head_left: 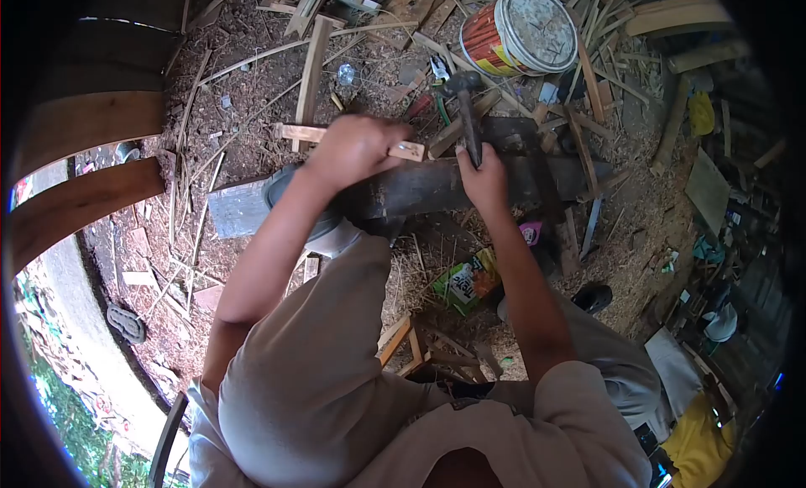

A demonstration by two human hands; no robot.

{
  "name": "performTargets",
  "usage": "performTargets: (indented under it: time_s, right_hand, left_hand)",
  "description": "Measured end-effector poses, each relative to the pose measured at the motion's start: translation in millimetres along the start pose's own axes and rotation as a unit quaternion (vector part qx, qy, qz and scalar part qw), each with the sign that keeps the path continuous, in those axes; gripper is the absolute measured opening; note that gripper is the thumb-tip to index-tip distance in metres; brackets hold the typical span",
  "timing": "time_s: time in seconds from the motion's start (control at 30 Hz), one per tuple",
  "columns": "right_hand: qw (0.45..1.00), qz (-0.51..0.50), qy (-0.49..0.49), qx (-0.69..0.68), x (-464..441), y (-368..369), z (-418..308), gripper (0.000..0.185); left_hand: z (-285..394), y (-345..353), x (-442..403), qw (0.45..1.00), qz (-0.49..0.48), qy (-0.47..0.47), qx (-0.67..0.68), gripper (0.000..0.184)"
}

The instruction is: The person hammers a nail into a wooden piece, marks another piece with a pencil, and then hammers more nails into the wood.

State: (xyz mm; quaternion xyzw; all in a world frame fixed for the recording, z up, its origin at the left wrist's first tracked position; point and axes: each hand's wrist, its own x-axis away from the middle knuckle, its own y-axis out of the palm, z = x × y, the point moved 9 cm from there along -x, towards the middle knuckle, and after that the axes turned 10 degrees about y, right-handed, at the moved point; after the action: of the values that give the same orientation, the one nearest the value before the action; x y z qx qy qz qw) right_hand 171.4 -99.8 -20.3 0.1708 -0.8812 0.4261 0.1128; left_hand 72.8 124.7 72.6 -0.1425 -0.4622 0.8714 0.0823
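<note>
My left hand (357, 152) is wrapped around a narrow wooden strip (407, 151), whose two ends stick out on either side of the fist. A small shiny spot shows on the strip's right end. Beyond it, a longer pale stick (313, 72) meets the strip's left part; whether they are joined I cannot tell. In my right hand (485, 181) is a hammer (470, 123), gripped by its handle with the head pointing away from me. Both hands are over a dark wooden plank (411, 188) lying crosswise on the ground, the hammer head apart from the strip.
My shod foot (285, 190) rests on the plank's left part. A lidded paint bucket (537, 30) stands at the back right. Wood scraps and shavings cover the ground. A green snack packet (462, 286) lies between my legs, and a yellow cloth (701, 442) is at lower right.
</note>
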Motion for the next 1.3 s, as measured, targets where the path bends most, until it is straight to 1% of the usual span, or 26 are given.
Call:
performTargets:
  time_s: [0.03,0.1,0.13,0.17,0.2,0.27,0.37,0.43,0.5,0.53,0.57,0.6,0.63,0.67,0.7,0.73,0.77,0.83,0.97,1.03,1.07,1.13,1.17,1.23,1.3]
  right_hand:
    - [1.000,0.002,-0.002,0.000,-5.8,2.2,13.7,0.041]
    - [1.000,0.017,-0.017,0.007,-15.5,1.7,24.5,0.044]
    - [1.000,0.017,-0.019,0.007,-16.8,1.1,24.7,0.044]
    - [0.998,-0.030,0.054,-0.033,-19.0,7.7,38.5,0.045]
    - [0.986,-0.076,0.128,-0.073,-17.7,14.8,45.6,0.046]
    - [0.983,-0.085,0.139,-0.087,-16.8,16.6,36.6,0.047]
    - [0.973,-0.095,0.173,-0.116,-19.1,22.1,40.5,0.047]
    - [0.968,-0.096,0.189,-0.133,-27.6,21.9,38.9,0.048]
    - [0.940,-0.125,0.257,-0.186,-30.4,26.9,42.1,0.047]
    - [0.940,-0.122,0.258,-0.186,-34.2,25.0,37.1,0.047]
    - [0.930,-0.151,0.275,-0.189,-35.7,29.6,33.3,0.045]
    - [0.919,-0.179,0.292,-0.193,-37.4,36.3,32.8,0.043]
    - [0.920,-0.177,0.292,-0.193,-41.7,38.9,30.6,0.043]
    - [0.922,-0.184,0.291,-0.177,-45.3,43.9,27.4,0.041]
    - [0.924,-0.191,0.290,-0.161,-47.7,48.8,24.0,0.039]
    - [0.917,-0.196,0.305,-0.167,-48.6,53.0,23.2,0.033]
    - [0.917,-0.197,0.305,-0.167,-50.2,54.7,21.2,0.033]
    - [0.889,-0.205,0.347,-0.216,-48.4,61.1,28.1,0.027]
    - [0.892,-0.208,0.316,-0.249,-48.9,51.4,33.9,0.022]
    - [0.901,-0.237,0.283,-0.227,-41.5,44.9,37.8,0.022]
    - [0.901,-0.235,0.284,-0.227,-36.6,39.7,43.1,0.022]
    - [0.900,-0.271,0.261,-0.221,-25.5,37.9,47.8,0.022]
    - [0.901,-0.270,0.261,-0.220,-21.8,38.4,50.6,0.022]
    - [0.920,-0.227,0.211,-0.238,-18.6,31.4,46.0,0.021]
    - [0.925,-0.224,0.195,-0.235,-13.1,26.1,46.3,0.021]
  left_hand:
    - [2.4,10.1,-1.5,1.000,0.002,0.001,-0.001,0.040]
    - [4.1,37.5,-3.2,0.998,-0.062,-0.018,-0.001,0.034]
    - [8.9,38.7,-5.0,0.999,-0.038,-0.008,0.000,0.029]
    - [9.8,43.1,-6.2,0.999,-0.037,-0.010,-0.002,0.029]
    - [11.3,44.8,-7.3,1.000,-0.023,-0.003,-0.010,0.021]
    - [11.1,51.5,-9.8,1.000,-0.008,-0.002,-0.026,0.014]
    - [10.2,58.6,-14.4,0.998,-0.032,-0.014,-0.049,0.014]
    - [8.8,64.3,-17.9,0.998,-0.027,-0.007,-0.051,0.015]
    - [11.4,63.6,-21.8,0.998,-0.022,0.000,-0.052,0.016]
    - [10.7,63.5,-23.0,0.997,-0.041,-0.017,-0.059,0.018]
    - [10.7,63.6,-24.3,0.996,-0.060,-0.033,-0.065,0.020]
    - [11.6,65.4,-24.1,0.996,-0.059,-0.031,-0.064,0.020]
    - [11.1,66.2,-22.8,0.996,-0.055,-0.030,-0.062,0.024]
    - [10.7,66.9,-21.9,0.996,-0.051,-0.030,-0.060,0.029]
    - [11.9,68.5,-20.5,0.996,-0.051,-0.030,-0.061,0.029]
    - [13.5,68.6,-17.9,0.996,-0.042,-0.031,-0.068,0.028]
    - [13.9,68.5,-15.9,0.996,-0.033,-0.033,-0.074,0.027]
    - [12.5,76.1,-12.1,0.996,-0.044,-0.028,-0.067,0.026]
    - [13.4,86.8,-7.9,0.998,-0.046,-0.015,-0.051,0.023]
    - [19.0,79.9,-9.2,0.998,-0.049,-0.024,-0.041,0.022]
    - [20.2,77.6,-10.4,0.997,-0.053,-0.033,-0.033,0.021]
    - [21.2,79.1,-10.4,0.997,-0.061,-0.031,-0.031,0.021]
    - [21.2,80.1,-10.4,0.997,-0.069,-0.030,-0.030,0.021]
    - [21.9,83.9,-11.8,0.997,-0.068,-0.027,-0.026,0.023]
    - [23.9,86.2,-14.1,0.997,-0.068,-0.023,-0.022,0.026]
